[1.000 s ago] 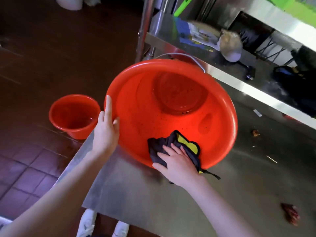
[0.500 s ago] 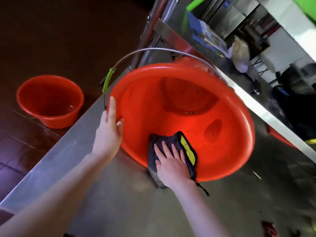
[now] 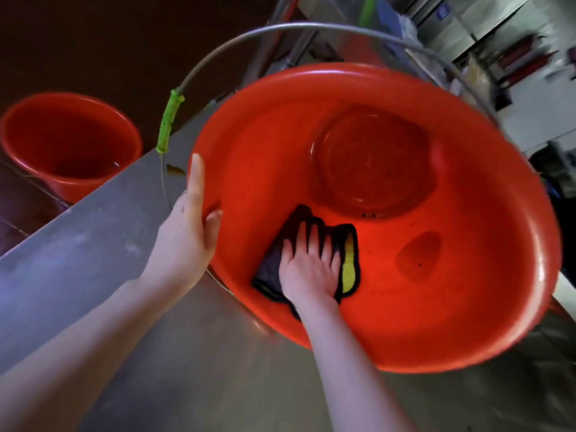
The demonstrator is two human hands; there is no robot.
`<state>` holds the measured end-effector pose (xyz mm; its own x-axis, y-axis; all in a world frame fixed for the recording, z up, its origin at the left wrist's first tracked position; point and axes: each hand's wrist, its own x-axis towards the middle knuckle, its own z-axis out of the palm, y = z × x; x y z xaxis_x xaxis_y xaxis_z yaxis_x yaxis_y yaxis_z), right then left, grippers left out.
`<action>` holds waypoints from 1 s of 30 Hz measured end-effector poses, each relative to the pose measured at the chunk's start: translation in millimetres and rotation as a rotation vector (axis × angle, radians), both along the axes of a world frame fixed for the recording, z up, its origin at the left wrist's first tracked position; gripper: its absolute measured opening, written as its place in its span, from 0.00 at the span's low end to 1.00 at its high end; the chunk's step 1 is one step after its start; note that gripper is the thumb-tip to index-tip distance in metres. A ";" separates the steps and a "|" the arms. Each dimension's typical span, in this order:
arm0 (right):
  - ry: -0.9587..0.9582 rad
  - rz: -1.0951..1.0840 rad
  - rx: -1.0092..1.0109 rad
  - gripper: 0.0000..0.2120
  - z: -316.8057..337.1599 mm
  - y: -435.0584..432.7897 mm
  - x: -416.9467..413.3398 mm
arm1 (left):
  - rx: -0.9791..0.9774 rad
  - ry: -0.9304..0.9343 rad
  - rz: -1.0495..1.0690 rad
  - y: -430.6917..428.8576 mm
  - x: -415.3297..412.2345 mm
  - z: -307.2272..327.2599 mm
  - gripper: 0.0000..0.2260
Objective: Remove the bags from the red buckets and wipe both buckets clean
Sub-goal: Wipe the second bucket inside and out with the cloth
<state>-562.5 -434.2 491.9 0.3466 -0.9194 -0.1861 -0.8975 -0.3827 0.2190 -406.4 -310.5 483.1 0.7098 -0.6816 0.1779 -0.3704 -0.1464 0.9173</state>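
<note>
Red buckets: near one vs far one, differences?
The near bucket lies tilted on the steel table, mouth toward the camera; the far bucket stands upright on the floor. The left hand holds the near bucket's rim and the right hand presses a cloth inside it; the far bucket is untouched. Both red, bagless.

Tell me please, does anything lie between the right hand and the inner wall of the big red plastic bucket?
Only the dark cloth with a yellow stripe, pressed flat under the right hand against the wall of the big red plastic bucket. No bag shows inside.
</note>
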 end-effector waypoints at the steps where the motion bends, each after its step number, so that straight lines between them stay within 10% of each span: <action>1: -0.008 -0.028 0.004 0.28 -1.5 -17.2 3.5 | -0.004 0.001 0.009 -0.2 -4.9 -1.3 0.41; 9: -0.057 -0.086 0.147 0.27 -3.1 -92.3 13.4 | -0.015 0.175 0.220 -5.9 -72.9 -14.0 0.43; 18: -0.233 0.391 0.047 0.30 -1.8 33.1 -2.5 | 0.089 0.337 0.358 -6.4 -97.3 -8.6 0.45; 25: -0.146 -0.095 0.186 0.27 -10.1 -86.3 26.9 | 0.080 0.334 0.305 -6.1 -94.6 -12.5 0.43; 30: -0.158 -0.009 0.164 0.28 -11.0 -57.9 27.7 | 0.107 0.338 0.322 -8.0 -98.7 -15.3 0.43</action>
<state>-534.8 -492.0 480.9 0.3756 -0.8843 -0.2773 -0.9191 -0.3938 0.0111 -505.1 -318.5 467.8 0.8937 -0.4197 -0.1587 0.0259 -0.3049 0.9520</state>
